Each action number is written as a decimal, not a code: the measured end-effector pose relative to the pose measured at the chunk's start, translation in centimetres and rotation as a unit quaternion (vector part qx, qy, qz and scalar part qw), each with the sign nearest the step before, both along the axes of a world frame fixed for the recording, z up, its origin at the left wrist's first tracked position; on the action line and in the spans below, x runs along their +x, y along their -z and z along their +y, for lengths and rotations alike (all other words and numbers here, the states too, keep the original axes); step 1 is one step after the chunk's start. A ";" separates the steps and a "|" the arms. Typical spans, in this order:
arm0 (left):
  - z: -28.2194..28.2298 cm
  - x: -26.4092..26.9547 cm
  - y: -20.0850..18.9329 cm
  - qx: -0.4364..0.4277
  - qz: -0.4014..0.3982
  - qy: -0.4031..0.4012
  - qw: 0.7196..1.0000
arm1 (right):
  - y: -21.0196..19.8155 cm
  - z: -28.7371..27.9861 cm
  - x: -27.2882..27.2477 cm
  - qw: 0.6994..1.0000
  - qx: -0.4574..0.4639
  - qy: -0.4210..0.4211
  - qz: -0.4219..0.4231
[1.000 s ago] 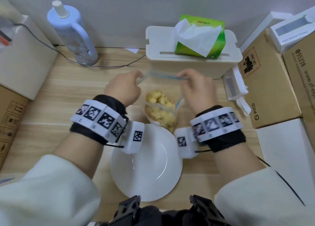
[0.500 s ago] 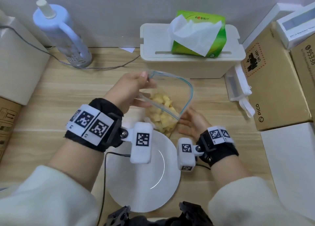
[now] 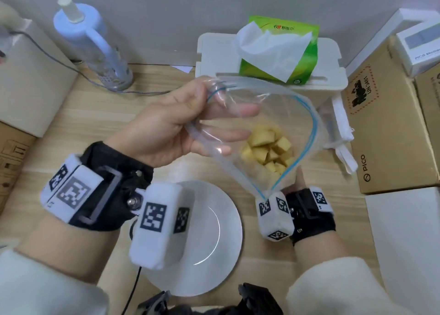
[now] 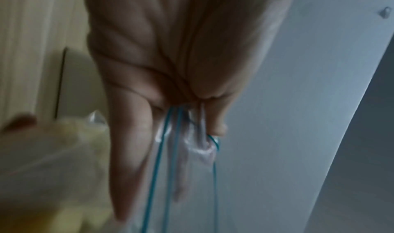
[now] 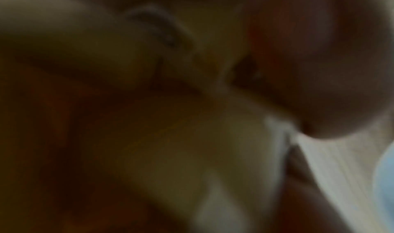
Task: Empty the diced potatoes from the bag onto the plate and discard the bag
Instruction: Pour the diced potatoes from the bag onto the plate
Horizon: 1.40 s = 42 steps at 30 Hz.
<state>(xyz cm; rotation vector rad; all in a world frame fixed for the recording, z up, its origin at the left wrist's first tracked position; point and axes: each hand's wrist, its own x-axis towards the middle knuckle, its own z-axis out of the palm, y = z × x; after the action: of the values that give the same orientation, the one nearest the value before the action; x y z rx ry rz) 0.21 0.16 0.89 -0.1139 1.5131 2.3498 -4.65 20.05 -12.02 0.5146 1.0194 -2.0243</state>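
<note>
A clear zip bag (image 3: 273, 115) with a blue seal line hangs in the air behind the white plate (image 3: 214, 243), its mouth wide open and facing up toward me. Yellow diced potatoes (image 3: 269, 150) lie heaped in its lower right part. My left hand (image 3: 221, 100) pinches the bag's left rim between thumb and fingers. In the left wrist view the bunched bag rim (image 4: 202, 149) sits in that hand (image 4: 192, 135). My right hand (image 3: 297, 181) is under the bag's bottom, mostly hidden by it. The right wrist view is dark, with the yellow potatoes (image 5: 192, 143) between blurred fingers.
A green tissue pack (image 3: 278, 53) sits on a white box (image 3: 328, 60) at the back. A blue-white bottle (image 3: 95, 50) and a grey cable (image 3: 71, 72) are at the back left. Cardboard boxes (image 3: 385, 129) line the right side, and a white box (image 3: 31, 81) the left.
The bag has been pulled open and lifted. My right hand left the rim and went under the bag's bottom, while my left hand rose with the rim.
</note>
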 end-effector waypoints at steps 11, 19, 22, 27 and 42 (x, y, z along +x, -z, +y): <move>-4.1 6.4 5.8 -0.074 -0.003 -0.014 0.997 | -0.5 4.8 8.3 0.994 -0.061 -0.002 0.089; -3.6 8.0 10.3 -0.298 0.030 0.002 0.954 | -2.7 7.6 13.3 0.922 0.214 -0.022 0.323; -3.3 8.6 11.5 -0.331 0.031 -0.043 0.942 | -3.2 7.1 14.8 0.892 0.270 -0.016 0.361; -3.6 9.3 12.3 -0.316 -0.022 -0.028 0.948 | -4.2 5.6 16.3 0.868 0.306 -0.007 0.391; -5.4 10.0 12.7 -0.166 -0.123 -0.007 0.978 | -7.1 1.6 17.1 0.793 0.424 -0.030 0.436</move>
<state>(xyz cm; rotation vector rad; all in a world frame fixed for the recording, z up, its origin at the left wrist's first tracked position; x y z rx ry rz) 10.18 -5.21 -11.82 -0.4787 1.7628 1.9837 12.48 21.68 -4.87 -0.0920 2.5090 -1.6158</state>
